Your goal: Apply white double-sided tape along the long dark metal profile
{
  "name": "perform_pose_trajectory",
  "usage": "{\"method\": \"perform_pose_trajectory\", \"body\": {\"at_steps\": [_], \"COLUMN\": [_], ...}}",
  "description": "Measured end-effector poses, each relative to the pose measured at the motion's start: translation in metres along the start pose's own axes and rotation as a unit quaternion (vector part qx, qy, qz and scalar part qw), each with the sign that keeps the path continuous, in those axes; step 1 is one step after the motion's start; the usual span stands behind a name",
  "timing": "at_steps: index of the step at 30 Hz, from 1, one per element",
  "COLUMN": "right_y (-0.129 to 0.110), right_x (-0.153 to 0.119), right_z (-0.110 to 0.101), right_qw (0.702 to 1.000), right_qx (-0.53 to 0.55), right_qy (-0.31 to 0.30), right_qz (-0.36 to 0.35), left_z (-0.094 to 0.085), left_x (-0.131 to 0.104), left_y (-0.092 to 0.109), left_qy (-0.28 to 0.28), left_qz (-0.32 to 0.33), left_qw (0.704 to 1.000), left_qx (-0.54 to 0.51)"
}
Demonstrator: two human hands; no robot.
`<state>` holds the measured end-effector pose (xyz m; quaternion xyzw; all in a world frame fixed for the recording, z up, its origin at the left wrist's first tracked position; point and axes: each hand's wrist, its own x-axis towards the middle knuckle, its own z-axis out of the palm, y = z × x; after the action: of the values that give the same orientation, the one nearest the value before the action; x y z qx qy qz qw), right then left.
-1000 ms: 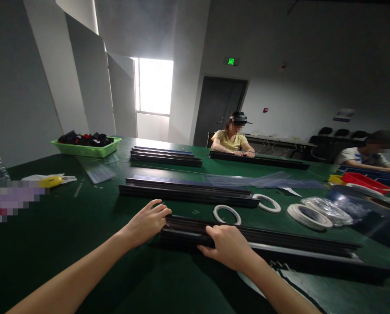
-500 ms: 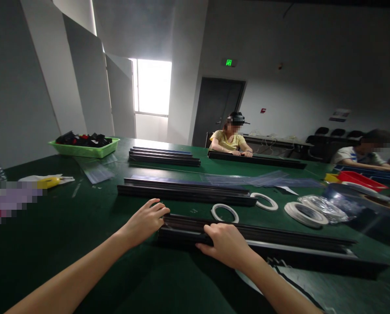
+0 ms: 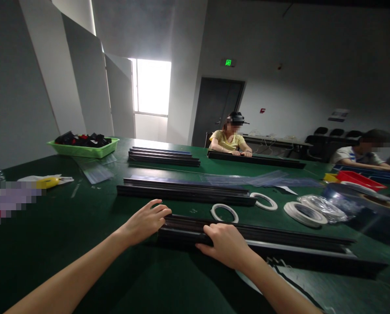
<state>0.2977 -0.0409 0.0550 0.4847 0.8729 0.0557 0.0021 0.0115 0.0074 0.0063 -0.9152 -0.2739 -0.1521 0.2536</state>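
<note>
A long black channel-shaped profile (image 3: 299, 256) lies across the green table in front of me, with a pale strip along part of its inside. My right hand (image 3: 227, 245) is closed around its near wall, thumb on the front side and fingers over the top. At the profile's left end, my left hand (image 3: 151, 221) has its fingers curled over the edge and touching it; the thumb is mostly hidden. Just beyond the profile, a white tape ring (image 3: 225, 213) lies flat. Behind that sits another black profile (image 3: 181, 192).
Farther back are stacked black profiles (image 3: 164, 158), clear plastic strips (image 3: 247, 179) and a green basket (image 3: 83, 149) of black parts. Yellow-handled pliers (image 3: 47, 182) lie left. More tape rolls (image 3: 305, 214) and a red tray (image 3: 360, 179) stand right. Two people sit across the table.
My left hand has shifted very slightly right at the profile's end. My right hand keeps its hold, and the profile has hardly moved.
</note>
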Motion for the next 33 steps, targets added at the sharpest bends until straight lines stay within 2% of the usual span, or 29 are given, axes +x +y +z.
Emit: {"method": "perform_pose_trajectory", "body": {"at_steps": [8,14,28,33], "right_y": [-0.0004,-0.0004,0.0009,0.0014], "right_x": [-0.0003,-0.0001,-0.0005,-0.0004], "right_z": [-0.0013,-0.0016,0.0028,0.0033], "right_qw": [1.000,1.000,1.000,1.000], "right_qx": [0.003,0.007,0.002,0.000], "right_qy": [-0.005,-0.004,0.005,0.003], "right_qz": [0.009,0.011,0.006,0.003], "left_z": [-0.0025,-0.0071,-0.0039,0.0007], "left_x": [-0.0005,-0.0023,0.0019,0.0019], "left_y": [-0.0016,-0.0045,-0.0001,-0.0025], "left_qy": [0.009,-0.004,-0.016,-0.003], "left_qz": [-0.005,-0.017,-0.011,0.002], "left_qw": [1.000,1.000,1.000,1.000], "left_qx": [-0.011,-0.015,-0.013,-0.016]}}
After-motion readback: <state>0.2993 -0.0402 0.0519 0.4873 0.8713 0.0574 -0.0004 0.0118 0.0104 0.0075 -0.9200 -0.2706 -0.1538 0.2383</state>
